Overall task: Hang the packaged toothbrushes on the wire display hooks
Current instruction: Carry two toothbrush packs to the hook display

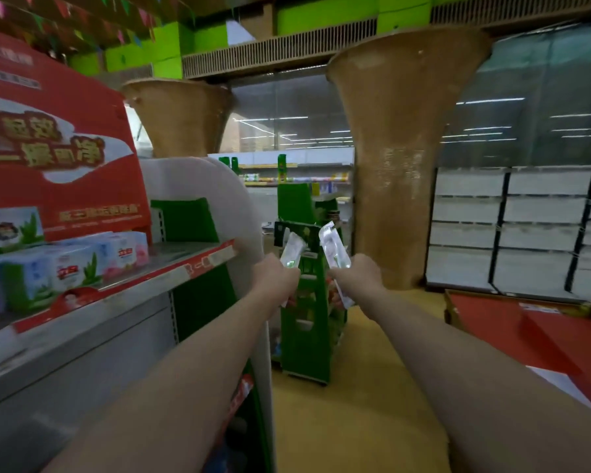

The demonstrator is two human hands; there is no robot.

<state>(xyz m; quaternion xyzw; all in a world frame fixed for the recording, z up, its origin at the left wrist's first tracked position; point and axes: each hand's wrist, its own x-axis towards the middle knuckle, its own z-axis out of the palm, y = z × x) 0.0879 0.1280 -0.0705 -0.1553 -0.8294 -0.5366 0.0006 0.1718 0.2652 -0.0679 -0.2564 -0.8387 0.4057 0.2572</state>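
Toothbrush pack (292,252) in left hand (276,275), another pack (333,247) in right hand (357,276).

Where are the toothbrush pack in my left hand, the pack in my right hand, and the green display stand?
left pack (292,251), head view, clear upper half
right pack (333,247), head view, clear middle
green display stand (306,339), head view, lower front panel

A yellow floor (362,404) is seen at six o'clock. Two flared brown columns (396,165) are set at twelve and one o'clock. A red shelf (171,271) is stocked with boxes at nine o'clock. White shelving (526,227) is lined up at three o'clock, a green stand (304,336) at centre.
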